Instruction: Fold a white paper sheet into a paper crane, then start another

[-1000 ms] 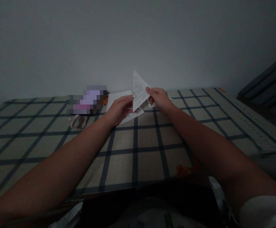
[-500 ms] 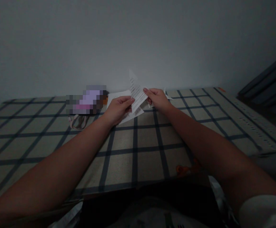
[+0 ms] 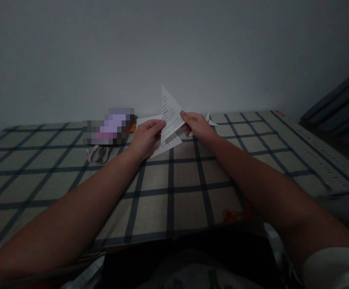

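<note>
Between my two hands a triangular folded sheet of printed paper (image 3: pixel 171 114) is held up, its point upward. My left hand (image 3: pixel 147 135) pinches its left edge between thumb and fingers. My right hand (image 3: pixel 197 123) grips its right corner, the thumb lying on top. Below and behind my left hand, flat printed sheets (image 3: pixel 168 145) lie on the checked cloth, partly covered by the hand and the folded paper. Just beyond my right hand stands a small folded white paper piece (image 3: pixel 212 120), partly hidden by that hand.
A blurred-out purple and pink item (image 3: pixel 112 126) lies on the left, with a pale strap loop (image 3: pixel 98 154) in front. The checked cloth (image 3: pixel 183 208) covers the surface, which meets a plain wall (image 3: pixel 174 48). Dark folded fabric (image 3: pixel 343 108) hangs at the right.
The folded paper has turned to face me more and shows a clearer triangle. My left hand has shifted slightly left along its edge; my right hand stays nearly in place.
</note>
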The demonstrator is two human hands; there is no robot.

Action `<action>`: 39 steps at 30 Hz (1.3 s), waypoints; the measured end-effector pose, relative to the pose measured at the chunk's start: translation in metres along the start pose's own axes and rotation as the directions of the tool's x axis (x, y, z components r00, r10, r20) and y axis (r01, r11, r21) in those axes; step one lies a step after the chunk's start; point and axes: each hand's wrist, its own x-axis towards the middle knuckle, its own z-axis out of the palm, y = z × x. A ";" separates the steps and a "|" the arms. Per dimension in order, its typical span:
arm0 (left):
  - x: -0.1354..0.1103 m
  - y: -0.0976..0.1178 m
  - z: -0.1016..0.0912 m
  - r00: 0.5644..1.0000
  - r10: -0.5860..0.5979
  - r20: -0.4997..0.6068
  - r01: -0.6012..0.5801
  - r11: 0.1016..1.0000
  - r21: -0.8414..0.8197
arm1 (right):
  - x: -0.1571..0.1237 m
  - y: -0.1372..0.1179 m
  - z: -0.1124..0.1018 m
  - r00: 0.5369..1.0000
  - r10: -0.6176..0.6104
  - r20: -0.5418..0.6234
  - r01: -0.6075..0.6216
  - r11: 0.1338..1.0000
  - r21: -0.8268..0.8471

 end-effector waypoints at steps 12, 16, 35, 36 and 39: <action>0.004 0.001 0.000 0.994 0.045 -0.101 -0.050 0.998 -0.044 | 0.003 0.004 -0.004 0.998 0.010 0.055 -0.011 1.000 0.018; 0.006 0.000 -0.003 0.987 0.075 -0.144 -0.070 0.997 0.038 | 0.002 0.002 -0.003 0.999 -0.010 0.042 0.008 0.999 0.036; 0.003 0.001 -0.001 0.998 0.053 -0.015 -0.052 0.996 0.069 | 0.000 0.001 0.001 0.998 -0.010 0.059 0.005 0.996 0.091; 0.001 0.001 -0.001 0.999 0.035 0.034 -0.036 0.998 0.045 | -0.001 -0.001 0.002 0.997 0.002 0.082 -0.010 0.995 0.095; -0.002 0.001 0.000 0.985 0.008 0.175 -0.009 1.000 0.008 | -0.005 -0.007 0.006 0.985 0.047 0.164 -0.065 0.993 0.102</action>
